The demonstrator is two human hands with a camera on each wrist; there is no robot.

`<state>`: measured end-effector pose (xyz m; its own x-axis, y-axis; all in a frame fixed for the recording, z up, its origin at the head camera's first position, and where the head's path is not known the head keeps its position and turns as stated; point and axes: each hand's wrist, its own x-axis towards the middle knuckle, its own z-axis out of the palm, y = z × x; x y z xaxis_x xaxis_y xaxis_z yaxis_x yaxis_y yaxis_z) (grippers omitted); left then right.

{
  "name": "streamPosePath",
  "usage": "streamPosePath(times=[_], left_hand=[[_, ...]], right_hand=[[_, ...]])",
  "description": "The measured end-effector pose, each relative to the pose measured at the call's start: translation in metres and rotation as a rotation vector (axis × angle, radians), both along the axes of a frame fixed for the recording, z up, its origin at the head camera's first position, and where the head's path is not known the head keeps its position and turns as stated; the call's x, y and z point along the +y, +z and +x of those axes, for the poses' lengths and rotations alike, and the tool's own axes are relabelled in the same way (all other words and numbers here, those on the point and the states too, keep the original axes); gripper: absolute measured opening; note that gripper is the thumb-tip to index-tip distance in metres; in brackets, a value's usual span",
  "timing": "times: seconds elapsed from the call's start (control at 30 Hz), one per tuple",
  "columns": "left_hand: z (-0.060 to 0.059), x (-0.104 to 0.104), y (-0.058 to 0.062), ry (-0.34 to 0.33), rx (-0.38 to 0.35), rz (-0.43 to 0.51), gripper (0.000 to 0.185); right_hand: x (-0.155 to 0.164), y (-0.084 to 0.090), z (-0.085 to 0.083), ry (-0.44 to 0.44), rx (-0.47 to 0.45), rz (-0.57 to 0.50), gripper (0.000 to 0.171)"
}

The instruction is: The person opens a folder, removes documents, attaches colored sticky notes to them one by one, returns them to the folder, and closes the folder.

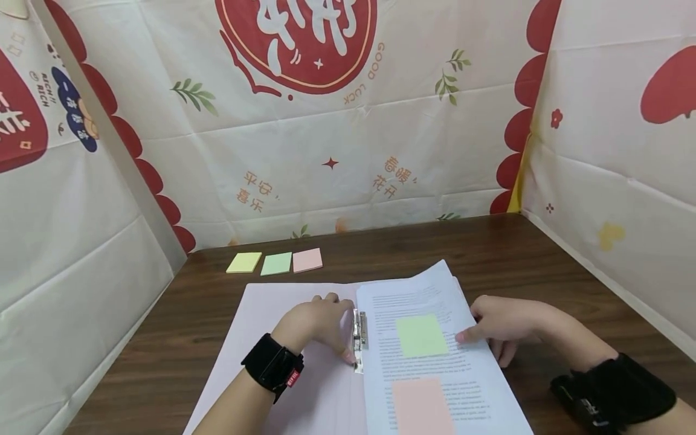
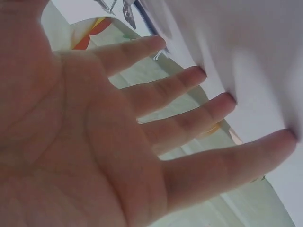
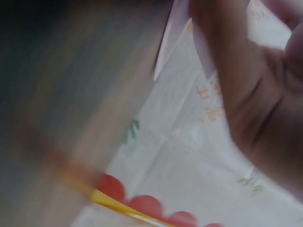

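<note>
An open pale pink folder [image 1: 272,314] lies on the table, with a metal clip [image 1: 357,338] along its middle. Printed sheets [image 1: 429,296] cover its right side, their top corner raised. A green sticky note [image 1: 422,336] and a pink one [image 1: 423,408] are on the top sheet. My left hand [image 1: 321,323] is beside the clip. In the left wrist view its fingers [image 2: 189,177] are straight and spread, tips on the folder. At the sheets' right edge, my right hand [image 1: 502,323] pinches them, thumb on top and other fingers lower. The blurred right wrist view hides its fingertips.
Behind the folder lie a yellow sticky-note pad [image 1: 244,263], a green pad [image 1: 276,264] and a pink pad [image 1: 307,260] in a row. Printed white cloth walls [image 1: 304,145] enclose the dark wooden table [image 1: 163,338] at the back and both sides.
</note>
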<state>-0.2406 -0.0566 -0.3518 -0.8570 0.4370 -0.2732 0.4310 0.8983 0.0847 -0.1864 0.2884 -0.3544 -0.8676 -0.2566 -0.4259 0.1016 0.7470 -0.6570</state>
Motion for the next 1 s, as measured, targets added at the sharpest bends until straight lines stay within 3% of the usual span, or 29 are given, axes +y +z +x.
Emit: streamPosePath(times=[0.17,0.27,0.33,0.43,0.53,0.67,1.0], left_hand=[[-0.005,0.0,-0.001,0.021,0.01,0.009,0.106],[-0.009,0.0,-0.001,0.041,0.015,0.031,0.105],[-0.011,0.001,-0.002,0.042,0.01,0.048,0.106],[-0.013,0.002,-0.003,0.034,-0.005,0.065,0.109],[-0.016,0.003,-0.003,0.032,-0.009,0.07,0.11],[-0.018,0.004,-0.001,0.032,0.002,0.071,0.109],[-0.014,0.007,-0.003,0.021,-0.022,0.068,0.109]], right_hand=[[-0.011,0.019,-0.01,0.034,0.204,0.416,0.058],[-0.025,0.029,-0.016,0.115,0.305,0.508,0.08],[-0.035,0.03,-0.018,0.178,0.301,0.49,0.095],[-0.049,0.024,-0.018,0.226,0.208,0.446,0.105],[-0.058,0.017,-0.018,0.256,0.17,0.454,0.105],[-0.064,0.014,-0.018,0.28,0.218,0.493,0.102],[-0.065,0.006,-0.017,0.264,0.208,0.474,0.103]])
